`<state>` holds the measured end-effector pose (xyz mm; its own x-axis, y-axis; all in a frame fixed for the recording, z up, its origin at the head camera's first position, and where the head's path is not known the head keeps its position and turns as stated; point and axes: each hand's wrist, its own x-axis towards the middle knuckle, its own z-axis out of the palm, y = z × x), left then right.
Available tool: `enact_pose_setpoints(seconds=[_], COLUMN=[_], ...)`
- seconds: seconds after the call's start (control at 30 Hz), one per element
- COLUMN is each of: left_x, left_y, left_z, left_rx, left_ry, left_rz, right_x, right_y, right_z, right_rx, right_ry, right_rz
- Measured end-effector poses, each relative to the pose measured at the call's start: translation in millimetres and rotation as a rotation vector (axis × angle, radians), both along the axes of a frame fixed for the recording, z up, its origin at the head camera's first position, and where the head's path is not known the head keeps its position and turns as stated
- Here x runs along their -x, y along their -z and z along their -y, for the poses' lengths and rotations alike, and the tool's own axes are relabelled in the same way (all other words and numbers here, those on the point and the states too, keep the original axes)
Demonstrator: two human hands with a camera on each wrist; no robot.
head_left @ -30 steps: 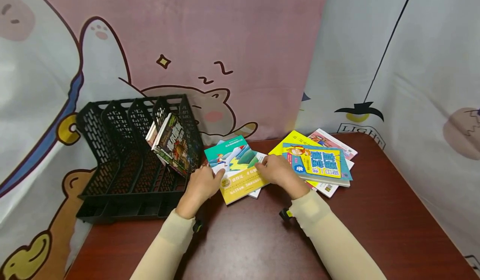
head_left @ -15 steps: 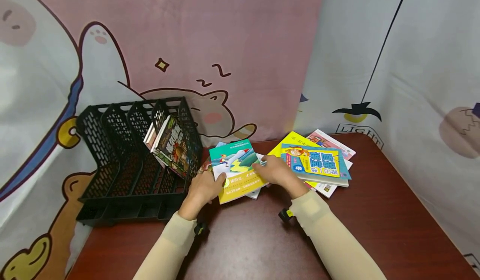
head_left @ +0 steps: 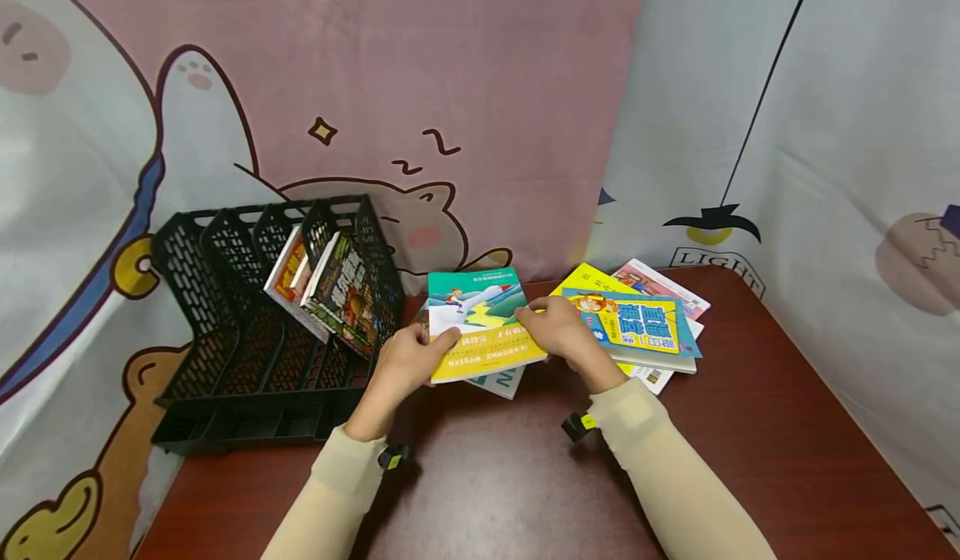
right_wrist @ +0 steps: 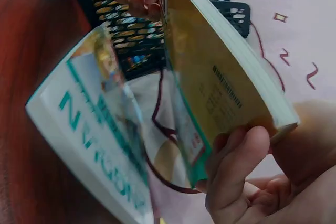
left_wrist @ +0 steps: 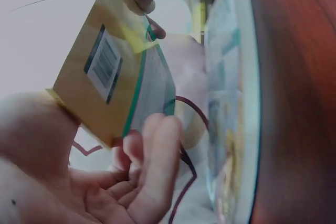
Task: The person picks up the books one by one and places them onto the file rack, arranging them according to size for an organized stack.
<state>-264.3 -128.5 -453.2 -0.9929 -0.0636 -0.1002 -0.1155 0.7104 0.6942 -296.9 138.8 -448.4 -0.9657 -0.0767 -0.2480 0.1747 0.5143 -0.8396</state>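
Both hands hold a paperback book [head_left: 483,322] with a green, white and yellow cover, raised over other books in the head view. My left hand [head_left: 403,360] pinches its left side, thumb on the cover and fingers beneath. At the right edge my right hand [head_left: 561,331] grips it in the same way. The wrist views show its yellow back with a barcode [left_wrist: 106,62], the fingers [right_wrist: 231,163] curled under it. Below it lies a white book with large green letters [right_wrist: 102,156], partly hidden by the held book in the head view.
A black mesh rack [head_left: 225,293] with dividers stands on the left; several books [head_left: 348,293] lean in its right slots. To the right is a fanned pile with a blue-and-yellow book [head_left: 630,322] on top. All stand on a dark red table [head_left: 495,485] before a cartoon-printed cloth [head_left: 487,110].
The green-and-yellow book has been lifted from the books below and turned straighter, both hands moving with it. In the rack, a red-and-yellow book now leans further left.
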Motion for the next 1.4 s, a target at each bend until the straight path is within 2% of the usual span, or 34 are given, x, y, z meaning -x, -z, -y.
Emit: enact_pose_setpoints(seconds=[0.17,0.33,0.47,0.6,0.7,0.83,1.0,1.17,1.27,1.4], left_x=[-3.2,-8.8,-12.3,-13.3,-12.9,-12.3,-10.9,-9.4,-9.3,-9.8], left_y=[-11.5,-18.3,-19.4,-19.6,-19.9,-21.5,-26.9,-31.7,-34.5,-38.7], left_z=[-0.1,-1.7,-4.8,-8.9,-10.9,-11.5,-8.5,0.6,5.8,10.6], left_rx=[-0.064,-0.236,-0.384,-0.478,-0.518,-0.522,-0.505,-0.56,-0.559,-0.614], left_ry=[-0.011,0.001,0.04,0.092,0.126,0.167,0.169,0.122,0.075,0.0], left_rz=[-0.075,-0.176,-0.255,-0.263,-0.232,-0.2,-0.207,-0.245,-0.275,-0.259], right_x=[-2.7,-5.7,-7.8,-8.8,-9.0,-8.6,-7.0,-7.2,-8.1,-8.4], right_y=[-12.6,-22.2,-23.5,-20.7,-19.6,-19.2,-18.6,-20.4,-22.5,-23.1], right_z=[-5,-5,-2,0,0,-2,-5,-10,-15,-20], right_rx=[0.111,0.312,0.503,0.619,0.644,0.657,0.656,0.595,0.569,0.553], right_ry=[0.005,-0.015,-0.078,-0.11,-0.085,-0.065,-0.112,-0.222,-0.292,-0.368], right_rz=[0.01,-0.002,-0.016,-0.087,-0.144,-0.158,-0.15,-0.145,-0.135,-0.114])
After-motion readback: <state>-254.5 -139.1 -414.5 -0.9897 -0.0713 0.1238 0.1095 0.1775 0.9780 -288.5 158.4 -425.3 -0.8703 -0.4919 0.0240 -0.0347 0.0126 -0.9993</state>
